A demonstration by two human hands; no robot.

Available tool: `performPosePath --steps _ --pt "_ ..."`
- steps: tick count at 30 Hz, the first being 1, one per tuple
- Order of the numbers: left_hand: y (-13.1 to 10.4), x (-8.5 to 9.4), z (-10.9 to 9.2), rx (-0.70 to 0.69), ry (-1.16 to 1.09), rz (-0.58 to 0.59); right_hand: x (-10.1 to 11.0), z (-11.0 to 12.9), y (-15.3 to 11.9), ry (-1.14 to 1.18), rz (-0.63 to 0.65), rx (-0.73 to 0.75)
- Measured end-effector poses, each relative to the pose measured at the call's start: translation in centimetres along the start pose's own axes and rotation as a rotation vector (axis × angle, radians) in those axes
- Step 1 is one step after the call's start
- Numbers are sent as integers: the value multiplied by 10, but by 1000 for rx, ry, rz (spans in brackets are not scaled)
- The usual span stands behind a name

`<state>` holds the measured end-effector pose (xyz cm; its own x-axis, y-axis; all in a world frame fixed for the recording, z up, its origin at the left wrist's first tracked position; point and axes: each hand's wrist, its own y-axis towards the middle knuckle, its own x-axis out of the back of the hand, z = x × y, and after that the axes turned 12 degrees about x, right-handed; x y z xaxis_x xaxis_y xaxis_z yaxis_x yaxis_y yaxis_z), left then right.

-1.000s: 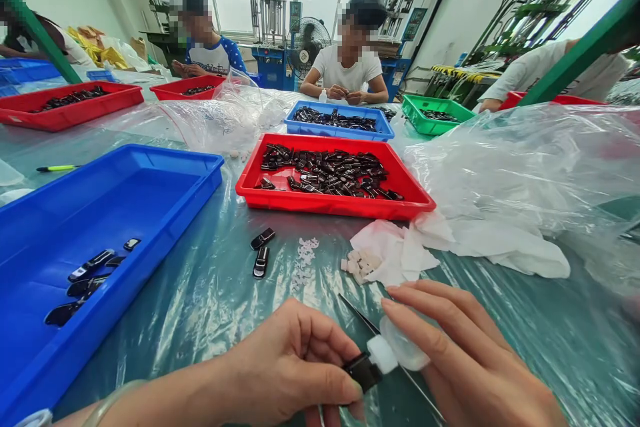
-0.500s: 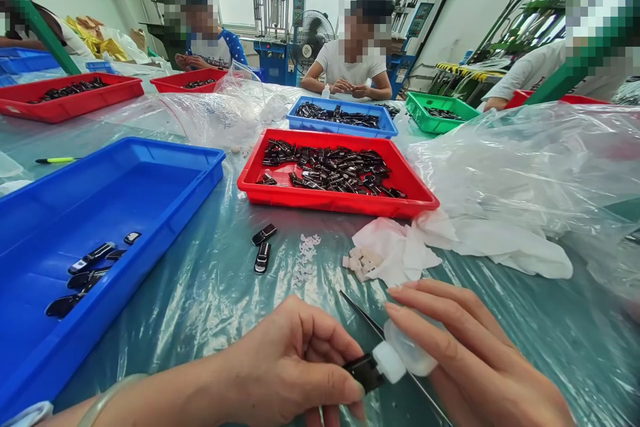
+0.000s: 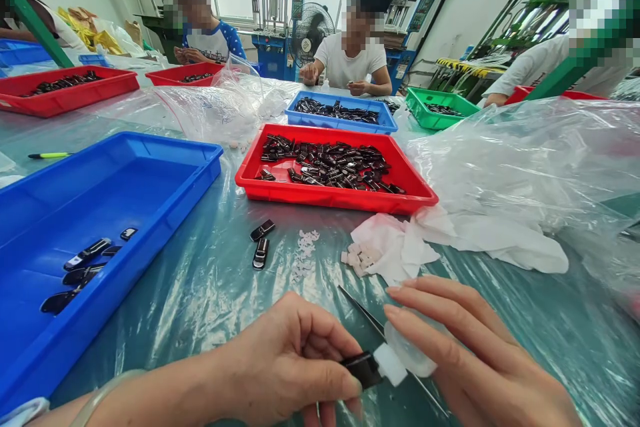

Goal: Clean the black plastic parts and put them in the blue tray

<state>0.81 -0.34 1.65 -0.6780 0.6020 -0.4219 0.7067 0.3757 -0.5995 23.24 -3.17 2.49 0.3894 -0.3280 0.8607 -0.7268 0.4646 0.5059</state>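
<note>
My left hand (image 3: 300,360) pinches a glossy black plastic part (image 3: 364,369) between thumb and fingers. A white block-like piece (image 3: 391,364) meets the part's right end. Just behind it is a small translucent plastic bottle (image 3: 413,347), partly covered by my right hand (image 3: 475,347), whose fingers curve over it; the thumb is hidden. Metal tweezers (image 3: 361,307) run diagonally past the bottle, their tips pointing away from me; whether my right hand holds them I cannot tell. Two similar black parts (image 3: 261,253) lie ahead, beside small white scraps (image 3: 304,255).
A red tray (image 3: 335,203) full of black parts stands ahead, a light-blue tray (image 3: 340,123) behind it. The large blue tray (image 3: 115,167) at left holds several parts. White cloth (image 3: 395,250), pale cubes (image 3: 357,259) and plastic sheeting (image 3: 540,160) lie right. Co-workers sit across the table.
The white piece at the black part's end has turned slightly and looks more angular; both my hands stay nearly in place. Across the table, a co-worker's hands have moved apart.
</note>
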Motion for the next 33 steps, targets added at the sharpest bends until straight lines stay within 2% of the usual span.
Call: performPosePath --steps 5,14,22,33 --pt "1 1 1 4 35 4 1 5 -3 24 5 -34" --pt "3 1 2 15 43 -1 2 5 -3 -40 14 64" --pt "4 0 2 24 54 10 0 8 -2 -16 14 4" --pt "2 0 1 20 25 23 -15 1 -3 44 -108 -50"
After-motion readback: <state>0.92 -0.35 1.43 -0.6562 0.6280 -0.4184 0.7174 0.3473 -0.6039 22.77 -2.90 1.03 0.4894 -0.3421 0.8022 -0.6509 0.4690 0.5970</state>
